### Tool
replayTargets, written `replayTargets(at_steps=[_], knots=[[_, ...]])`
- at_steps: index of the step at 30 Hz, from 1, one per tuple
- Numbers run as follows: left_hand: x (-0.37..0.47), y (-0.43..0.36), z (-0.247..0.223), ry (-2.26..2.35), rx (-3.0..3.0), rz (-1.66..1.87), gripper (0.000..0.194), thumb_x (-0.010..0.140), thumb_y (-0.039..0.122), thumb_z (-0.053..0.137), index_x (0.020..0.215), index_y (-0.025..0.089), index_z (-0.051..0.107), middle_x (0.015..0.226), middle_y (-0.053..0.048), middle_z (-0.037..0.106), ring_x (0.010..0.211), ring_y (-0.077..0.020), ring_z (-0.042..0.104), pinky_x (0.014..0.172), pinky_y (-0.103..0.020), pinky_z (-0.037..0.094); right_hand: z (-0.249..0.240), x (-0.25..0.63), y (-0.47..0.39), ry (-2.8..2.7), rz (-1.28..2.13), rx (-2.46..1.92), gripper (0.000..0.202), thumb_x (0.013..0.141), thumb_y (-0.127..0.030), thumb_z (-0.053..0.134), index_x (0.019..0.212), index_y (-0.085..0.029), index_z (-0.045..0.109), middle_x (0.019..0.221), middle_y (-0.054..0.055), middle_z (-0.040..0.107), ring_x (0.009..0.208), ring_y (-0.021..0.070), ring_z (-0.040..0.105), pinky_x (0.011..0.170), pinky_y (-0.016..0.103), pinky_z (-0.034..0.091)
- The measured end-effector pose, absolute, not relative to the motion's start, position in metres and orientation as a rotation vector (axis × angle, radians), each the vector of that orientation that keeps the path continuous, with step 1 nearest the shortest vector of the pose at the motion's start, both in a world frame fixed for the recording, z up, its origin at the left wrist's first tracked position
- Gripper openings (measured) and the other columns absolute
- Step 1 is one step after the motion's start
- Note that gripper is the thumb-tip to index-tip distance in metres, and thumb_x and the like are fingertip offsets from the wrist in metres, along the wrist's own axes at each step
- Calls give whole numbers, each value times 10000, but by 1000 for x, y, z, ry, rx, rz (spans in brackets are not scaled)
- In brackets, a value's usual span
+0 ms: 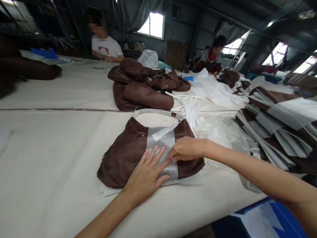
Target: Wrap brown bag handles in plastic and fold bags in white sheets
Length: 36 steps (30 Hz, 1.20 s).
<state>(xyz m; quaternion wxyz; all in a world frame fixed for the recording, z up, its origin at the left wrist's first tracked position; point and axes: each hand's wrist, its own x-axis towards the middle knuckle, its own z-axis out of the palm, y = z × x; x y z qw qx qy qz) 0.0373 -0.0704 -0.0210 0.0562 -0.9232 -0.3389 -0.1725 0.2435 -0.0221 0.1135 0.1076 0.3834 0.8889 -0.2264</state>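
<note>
Brown handbag (121, 155): lies on the table (52, 165) in front of the person, its handle (155, 111) in pale wrapping at the far side
Grey band (161, 138): translucent, runs across the handbag right of its middle, with a white strip (164, 132) lying over its far part
Left hand (147, 173): released, fingers spread flat over the band and the near part of the handbag
Right hand (184, 148): fingers curled in at the band's right edge, against the handbag; fingertips hidden, so I cannot tell whether it grasps anything
Pale sheet (192, 179): sticks out from under the handbag's near edge
Brown bag pile (145, 96): just beyond the handbag
White rods (190, 112): in a loose bunch beyond the handbag's right end
Clear plastic (220, 132): crumpled, right of the handbag
Brown-and-white stack (282, 129): farther right of the handbag, layers fanned
Two co-workers (107, 48): well beyond the handbag, one in a white T-shirt
</note>
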Motion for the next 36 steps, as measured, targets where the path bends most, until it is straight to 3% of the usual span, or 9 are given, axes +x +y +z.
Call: replayTargets(at_steps=[5, 10, 13, 16, 18, 22, 28, 32, 36], knots=[[36, -70, -25, -1018, -2763, -556, 593, 943, 568, 475, 1474, 314, 405, 1583, -89, 325, 1452, -340, 276, 1158, -530, 236, 108, 216, 17, 2454, -218, 833, 85, 834, -171, 647, 830, -172, 731, 827, 61, 741, 735, 177, 649, 579, 251, 368], [36, -70, -26, -995, -2764, -579, 573, 945, 559, 477, 1460, 310, 428, 1560, -95, 367, 1447, -343, 287, 1157, -529, 221, 99, 202, 21, 2364, -86, 758, 127, 834, -183, 613, 888, -147, 722, 830, 102, 740, 739, 216, 673, 599, 275, 424], [37, -70, -25, -1013, -2776, -584, 552, 947, 556, 477, 1445, 319, 447, 1566, -94, 355, 1446, -348, 289, 1151, -530, 236, 95, 204, 32, 2354, -82, 867, 118, 806, -257, 677, 851, -155, 717, 819, 106, 732, 767, 240, 676, 641, 292, 444], [36, -71, -24, -1024, -2786, -563, 547, 949, 544, 482, 1449, 328, 437, 1573, -95, 342, 1445, -352, 293, 1143, -539, 254, 100, 223, 44, 2415, -78, 1179, 280, 764, -420, 760, 760, -148, 693, 752, 104, 708, 786, 257, 671, 717, 312, 448], [36, -71, -23, -1024, -2786, -547, 554, 950, 532, 490, 1459, 324, 423, 1575, -100, 336, 1439, -353, 305, 1141, -546, 260, 103, 242, 38, 2492, -8, 1474, 352, 875, -476, 646, 798, -136, 689, 784, 124, 702, 822, 255, 665, 764, 324, 444], [36, -72, -21, -1018, -2784, -543, 568, 952, 529, 487, 1472, 319, 400, 1588, -92, 310, 1448, -345, 288, 1151, -547, 254, 82, 269, -21, 2815, 72, 1664, 453, 1051, -357, 277, 1001, -129, 666, 962, 149, 699, 933, 228, 643, 828, 335, 462], [37, -69, -24, -993, -2711, -543, 642, 943, 563, 467, 1445, 163, 428, 1562, -120, 359, 1456, -322, 276, 1160, -510, 269, 8, 268, -90, 3116, -56, 1397, 448, 1028, -373, 393, 1410, -152, 476, 1474, 118, 489, 1417, 250, 360, 1164, 466, 292], [36, -64, -28, -919, -2657, -557, 584, 942, 565, 446, 1360, 166, 524, 1530, -129, 411, 1422, -347, 341, 1128, -533, 296, 8, 264, -88, 3068, -139, 1451, 492, 1019, -431, 406, 1421, -155, 470, 1510, 126, 441, 1445, 234, 316, 1182, 494, 254], [38, -54, -31, -817, -2637, -631, 567, 950, 539, 386, 1297, 134, 580, 1500, -178, 438, 1390, -404, 373, 1082, -585, 323, 33, 280, -112, 3233, -217, 1579, 404, 1013, -400, 442, 1353, -209, 548, 1469, 100, 492, 1398, 200, 387, 1135, 413, 346]])
